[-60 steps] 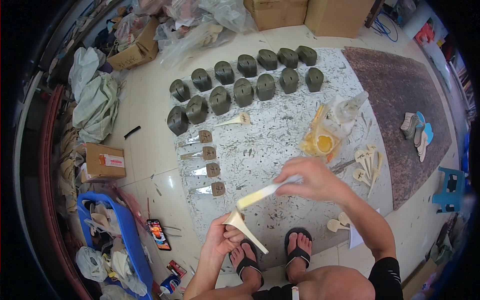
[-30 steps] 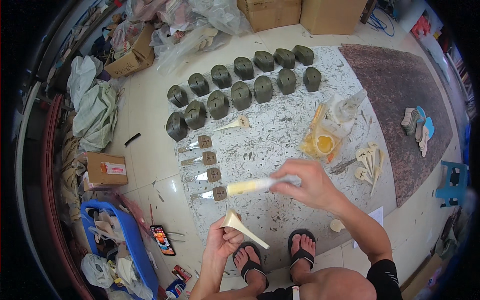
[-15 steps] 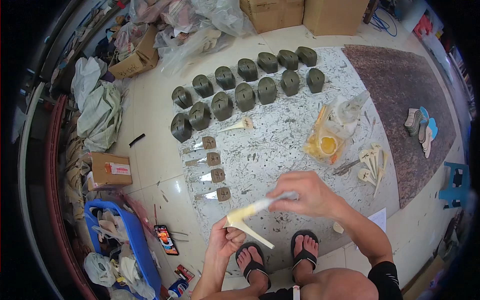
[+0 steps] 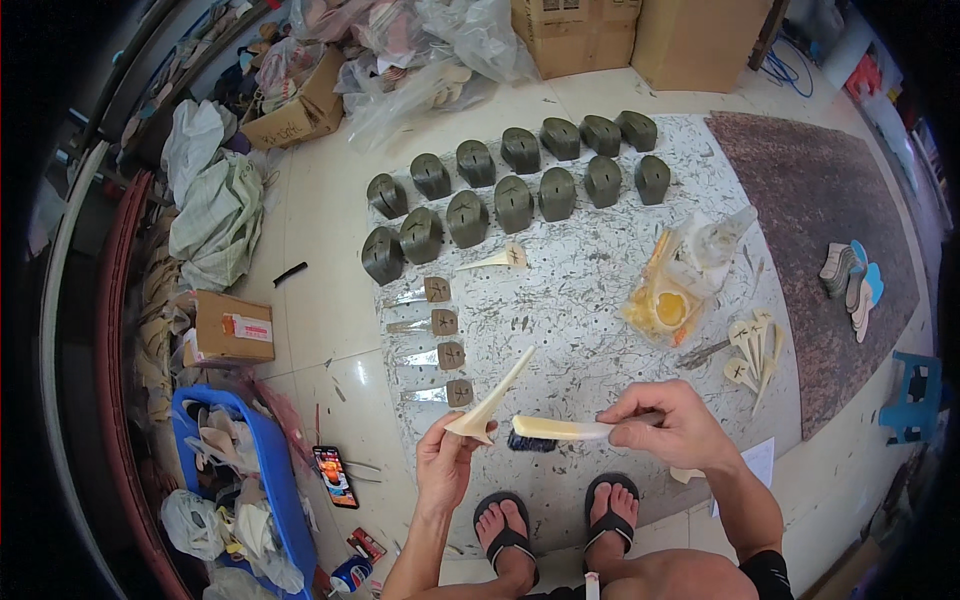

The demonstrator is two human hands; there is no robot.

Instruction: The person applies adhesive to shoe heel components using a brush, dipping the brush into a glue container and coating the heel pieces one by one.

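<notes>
My left hand [image 4: 445,465] grips a cream stiletto shoe heel [image 4: 503,392] by its wide end, with the thin tip pointing up and to the right. Closed on the handle of a pale brush [image 4: 565,430] is my right hand [image 4: 668,425]. The brush's dark bristles [image 4: 532,442] face down, just right of the heel and apparently clear of it. Beyond my left hand, several shiny heels with brown tops [image 4: 450,355] lie in a column. A single cream heel [image 4: 500,257] rests farther back, and a cluster of cream heels [image 4: 745,345] lies at the right.
Two rows of olive-green rounded blocks [image 4: 515,203] stand across the back of the stained white board [image 4: 560,320]. A plastic bag with yellow glue-like contents [image 4: 665,300] sits at right. A blue bin [image 4: 250,400], phone [image 4: 335,477] and carton [image 4: 232,325] flank my left.
The heel has turned from tip down-right to tip up-right. My right hand has moved right and down, drawing the brush off the heel, and the bristles now show. The whole view has shifted slightly.
</notes>
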